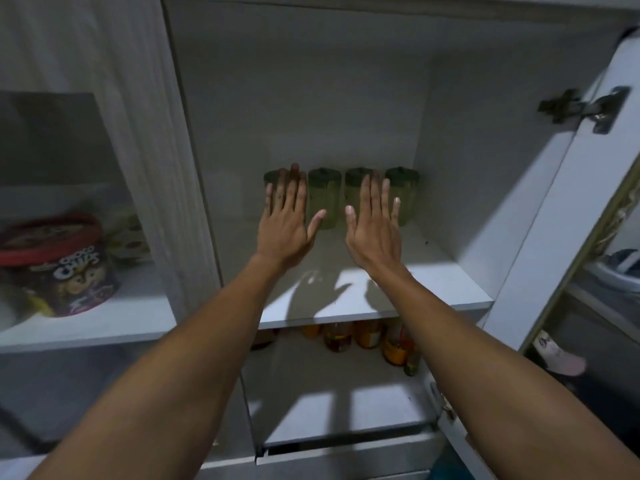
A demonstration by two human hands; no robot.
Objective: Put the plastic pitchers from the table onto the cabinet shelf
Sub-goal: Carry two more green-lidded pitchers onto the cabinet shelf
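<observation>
Bare forearms reaching up and forward from the bottom corners, nearly parallel, converging toward the middle of an open white cabinet. Left hand [285, 221] and right hand [374, 223] both raised flat, backs toward the camera, fingers straight and close together, thumbs angled inward toward each other, holding nothing. Hands side by side but apart, a narrow gap between the thumbs. Below the arms, a lower shelf with orange and amber bottles [367, 337] clustered near its back. Under the wrists, the white cabinet shelf [450, 282], sunlit at its front edge with shadows of the hands across it. Beyond the fingertips, four green plastic pitchers [325, 199] with dark lids, upright in a row near the back of that shelf; leftmost partly hidden behind the left fingers, third partly behind the right fingers; contact impossible to judge. Off to the left, a red-lidded cereal tub [59, 268] on a neighbouring shelf. At right, the open cabinet door [540, 209] with a metal hinge [588, 109].
</observation>
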